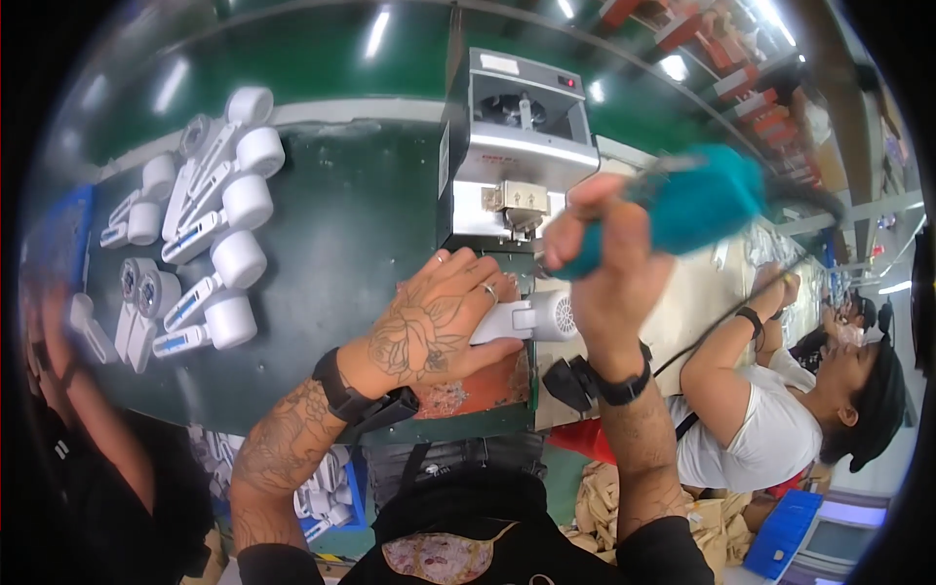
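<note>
My left hand (424, 317) lies over a white handheld fan (502, 322), fingers and thumb around its handle. The fan's round, slotted head (558, 316) points right, and most of the handle is hidden under my palm. Beneath it is a worn reddish-brown pad (468, 392) on the bench. Above and to the right of the fan head, my right hand (624, 258) grips a teal electric screwdriver (687, 205). The tool is tilted and blurred by motion; its bit cannot be made out. Its dark cord (814, 200) trails off to the right.
A screw feeder machine (522, 146) stands just beyond my hands. Several white fans (239, 258) lie on the green bench (341, 205) at left. One person (770, 409) works close on my right, another (107, 439) on my left. A blue bin (356, 497) of white parts sits below.
</note>
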Motion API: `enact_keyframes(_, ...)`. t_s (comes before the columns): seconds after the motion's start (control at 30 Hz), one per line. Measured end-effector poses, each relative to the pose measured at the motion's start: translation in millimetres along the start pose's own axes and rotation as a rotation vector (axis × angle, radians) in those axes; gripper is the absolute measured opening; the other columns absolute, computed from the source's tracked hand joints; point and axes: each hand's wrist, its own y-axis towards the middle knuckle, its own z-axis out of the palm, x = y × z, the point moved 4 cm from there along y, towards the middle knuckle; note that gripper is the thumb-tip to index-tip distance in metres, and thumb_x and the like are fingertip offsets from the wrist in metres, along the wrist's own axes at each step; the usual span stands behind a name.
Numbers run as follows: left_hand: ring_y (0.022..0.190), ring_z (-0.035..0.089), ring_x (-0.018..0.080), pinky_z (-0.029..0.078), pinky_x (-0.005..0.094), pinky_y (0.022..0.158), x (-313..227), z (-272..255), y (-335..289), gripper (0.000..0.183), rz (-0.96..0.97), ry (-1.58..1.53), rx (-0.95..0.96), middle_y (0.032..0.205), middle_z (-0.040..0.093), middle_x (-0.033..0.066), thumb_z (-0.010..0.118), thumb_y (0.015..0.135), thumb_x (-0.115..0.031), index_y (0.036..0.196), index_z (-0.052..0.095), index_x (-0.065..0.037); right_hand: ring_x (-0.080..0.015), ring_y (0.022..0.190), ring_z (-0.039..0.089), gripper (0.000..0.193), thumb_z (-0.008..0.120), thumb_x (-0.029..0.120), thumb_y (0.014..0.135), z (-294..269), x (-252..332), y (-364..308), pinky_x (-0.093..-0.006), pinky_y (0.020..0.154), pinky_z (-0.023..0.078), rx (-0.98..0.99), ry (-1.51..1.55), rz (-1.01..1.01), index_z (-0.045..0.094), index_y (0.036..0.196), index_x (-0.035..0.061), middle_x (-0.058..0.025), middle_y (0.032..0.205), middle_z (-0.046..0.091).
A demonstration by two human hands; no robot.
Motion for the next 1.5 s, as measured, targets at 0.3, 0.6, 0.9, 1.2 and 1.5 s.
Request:
enact_keyframes(0.3,0.112,0.051,0.0331,0.035,0.0529,0.108,0,1,-1,0.051,0.023,-0.062,-0.050,0.112,0.053,0.0114,0.068,0.084,-0.041,0.118,0.059,-0.004,-0.0164,0.050,0.050,0.066,0.058,0.063,0.091,-13,8,-29,-0.0292,0.049,0.041,0.007,-0.078,-0.023,0.052,0.099,-0.0017,-0.0053,0.061,0.049)
enact_keyframes(0.6,0.097,0.054,0.0286,0.041,0.0440,0.091,0,2,-2,0.036,0.074,-0.048,-0.178,0.100,0.057,0.0061,0.077,0.078,-0.032,0.101,0.062,-0.009,-0.0169,0.051,0.048,0.057,0.058,0.057,0.094,-11,-4,-33,-0.0308,0.048,0.041,0.069,-0.027,-0.018,0.048,0.095,0.0012,-0.0065,0.062,0.048)
enact_keyframes(0.9,0.101,0.053,0.0331,0.041,0.0482,0.093,2,8,-4,0.037,0.102,0.018,-0.265,0.106,0.055,0.0093,0.074,0.082,-0.032,0.107,0.060,-0.008,-0.0171,0.052,0.048,0.052,0.062,0.053,0.093,-5,-6,-29,-0.0318,0.048,0.041,0.084,-0.007,-0.009,0.046,0.090,0.0041,-0.0070,0.062,0.048)
enact_keyframes(1.2,0.110,0.051,0.0339,0.039,0.0475,0.100,1,3,-5,0.049,0.062,-0.049,-0.070,0.113,0.054,0.0149,0.066,0.086,-0.038,0.119,0.059,-0.002,-0.0172,0.059,0.054,0.052,0.060,0.049,0.096,0,5,7,-0.0299,0.056,0.045,-0.050,0.024,-0.062,0.056,0.100,-0.0020,-0.0064,0.067,0.053)
enact_keyframes(1.5,0.100,0.054,0.0339,0.042,0.0448,0.094,-5,-2,-4,0.041,0.117,-0.024,-0.196,0.102,0.055,0.0115,0.072,0.080,-0.033,0.110,0.059,-0.007,-0.0183,0.060,0.055,0.038,0.061,0.036,0.098,14,-14,21,-0.0316,0.058,0.046,0.022,0.074,-0.111,0.054,0.095,-0.0008,-0.0075,0.068,0.054)
